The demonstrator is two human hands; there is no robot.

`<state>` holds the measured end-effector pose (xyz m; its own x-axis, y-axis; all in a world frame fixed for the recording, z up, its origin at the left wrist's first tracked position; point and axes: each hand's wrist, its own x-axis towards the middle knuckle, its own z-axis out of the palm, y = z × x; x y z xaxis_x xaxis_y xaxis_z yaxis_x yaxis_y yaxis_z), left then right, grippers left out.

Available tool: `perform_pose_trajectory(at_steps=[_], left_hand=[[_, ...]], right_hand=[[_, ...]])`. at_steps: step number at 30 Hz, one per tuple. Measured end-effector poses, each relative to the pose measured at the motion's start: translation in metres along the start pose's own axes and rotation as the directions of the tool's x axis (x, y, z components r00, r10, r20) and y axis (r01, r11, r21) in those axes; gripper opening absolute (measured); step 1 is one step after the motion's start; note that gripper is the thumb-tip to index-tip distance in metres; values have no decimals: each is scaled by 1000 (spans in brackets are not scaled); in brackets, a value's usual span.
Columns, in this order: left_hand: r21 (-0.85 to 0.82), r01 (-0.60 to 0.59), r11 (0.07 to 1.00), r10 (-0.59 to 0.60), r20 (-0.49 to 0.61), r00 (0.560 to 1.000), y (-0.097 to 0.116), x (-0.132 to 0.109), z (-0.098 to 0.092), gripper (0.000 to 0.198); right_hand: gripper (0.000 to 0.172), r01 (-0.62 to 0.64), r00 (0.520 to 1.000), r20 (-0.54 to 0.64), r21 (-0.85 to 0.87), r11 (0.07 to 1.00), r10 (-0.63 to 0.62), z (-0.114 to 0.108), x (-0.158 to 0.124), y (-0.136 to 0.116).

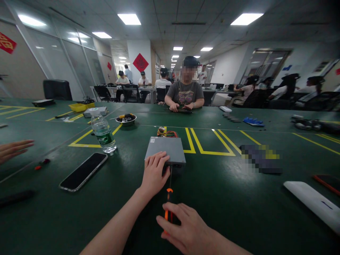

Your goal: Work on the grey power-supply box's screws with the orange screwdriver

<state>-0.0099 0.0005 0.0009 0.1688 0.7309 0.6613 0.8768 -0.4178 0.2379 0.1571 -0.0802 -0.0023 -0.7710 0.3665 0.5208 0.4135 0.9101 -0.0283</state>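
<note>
A grey metal power supply box [166, 148] lies on the green table [225, 198] straight ahead, with coloured wires [166, 133] at its far end. My left hand [154, 173] rests on the box's near left corner, fingers curled over its edge. My right hand [187, 230] is closed round the orange and black handle of a screwdriver [168, 202], whose thin shaft points at the near face of the box.
A black phone [83, 171] and a water bottle [103, 131] lie to the left, a metal bowl [126, 119] of parts behind them. Another person's hand [13, 149] reaches in at the left edge. A white object [313, 203] lies right. A person sits opposite [185, 95].
</note>
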Motion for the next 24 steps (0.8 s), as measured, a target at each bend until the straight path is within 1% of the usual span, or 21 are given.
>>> perform_pose_trajectory(at_steps=[2,3,8,12,16,21,23,24], left_hand=[[0,-4,1000,4,-2,1000,0,0,0,29],[0,-4,1000,4,-3,1000,0,0,0,29],[-2,2,1000,-2,-8,1000,1,0,0,29],[-7,8,1000,-8,-14,1000,2,1,0,27],[5,9,1000,-9,-18,1000,2,1,0,27],[17,17,1000,-16,-24,1000,2,1,0,27],[15,18,1000,-18,-21,1000,3,2,0,27],[14,20,1000,-19,-20,1000,3,2,0,27]], right_hand=[[31,8,1000,29,37,999,-9,-2,0,0],[30,22,1000,21,48,999,-23,-3,0,0],[19,91,992,-94,16,996,-89,1,-1,2],[18,68,989,-130,12,998,-66,5,-3,3],[25,27,997,-70,-17,999,-29,3,-4,3],[34,6,997,78,45,999,-9,-6,-2,2],[33,14,997,75,45,999,-17,-6,-2,2],[29,26,999,39,36,999,-27,-4,-2,2]])
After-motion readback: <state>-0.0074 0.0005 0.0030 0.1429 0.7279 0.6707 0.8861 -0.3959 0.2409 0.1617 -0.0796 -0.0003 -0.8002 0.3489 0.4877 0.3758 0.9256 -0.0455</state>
